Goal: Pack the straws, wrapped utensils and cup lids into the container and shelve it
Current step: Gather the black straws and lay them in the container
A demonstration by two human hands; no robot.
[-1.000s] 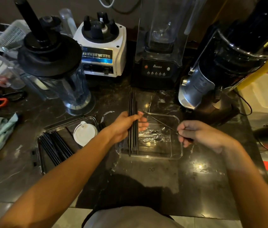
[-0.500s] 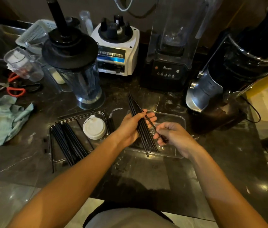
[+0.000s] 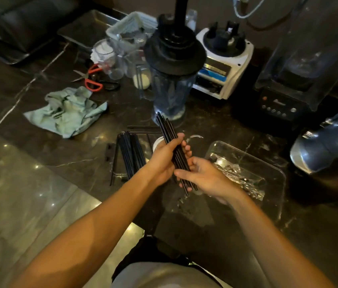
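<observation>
The bundle of thin black plastic straws [image 3: 174,150] is held above the dark marble countertop [image 3: 226,229], tilted so that its far end points up and left toward the blender jar and its near end points down and right. The left hand [image 3: 164,156] is closed around the middle of the bundle, fingers wrapped over the top. The right hand [image 3: 203,177] lies just beside it on the lower portion — palm up, fingers partly curled, supporting the near ends of the straws from below.

The clear rectangular plastic container [image 3: 272,163] sits on the countertop to the right of both hands, partly covered by the right wrist. Inside it lie foil-wrapped utensils [image 3: 240,177] (individual pieces cannot be told apart).

To the left of the hands stands a shallow metal tray [image 3: 115,163] holding a second group of black straws [image 3: 131,156]. A white round cup lid [image 3: 157,143] shows at the tray's right side, mostly hidden behind the left hand.

Behind the bundle stands a clear blender jar with a black lid and tamper [image 3: 172,80]. Further left lie a crumpled pale green cloth [image 3: 66,111] and orange-handled scissors [image 3: 91,77]. A white blender base [image 3: 224,65] and a black blender base with round buttons [image 3: 278,107] stand at the rear — well apart from the hands.
</observation>
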